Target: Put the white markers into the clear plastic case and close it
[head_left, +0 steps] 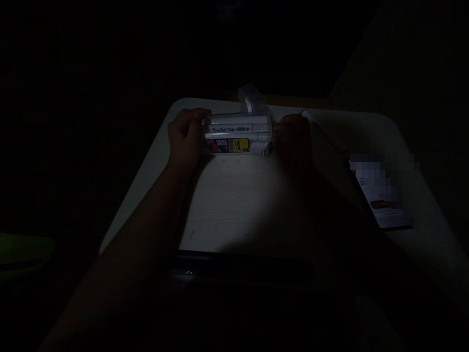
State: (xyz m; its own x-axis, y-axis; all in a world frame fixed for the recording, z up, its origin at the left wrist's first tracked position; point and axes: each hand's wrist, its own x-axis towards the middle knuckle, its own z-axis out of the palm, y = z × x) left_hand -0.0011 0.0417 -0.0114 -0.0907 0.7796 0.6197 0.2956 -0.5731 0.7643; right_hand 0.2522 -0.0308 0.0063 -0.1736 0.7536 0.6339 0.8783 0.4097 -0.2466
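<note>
A clear plastic case of markers [234, 128] lies on its side near the table's far edge, with white markers and a colourful label showing through. My left hand [185, 137] is closed around the case's left end. At the case's right end is my right hand [293, 139], deep in shadow. Its fingers look pinched together against that end, and what they hold is too dark to make out. The case's clear lid [252, 99] stands up behind it. Just right of my right hand, a white marker with pinkish ends [324, 131] lies slanted.
The pale wood-grain table [227, 205] has rounded corners. A phone with a lit, partly blurred screen [381, 195] lies on the right. Along the near side runs a long dark bar-like object [242, 264]. Something green [25, 252] shows at lower left. The surroundings are very dark.
</note>
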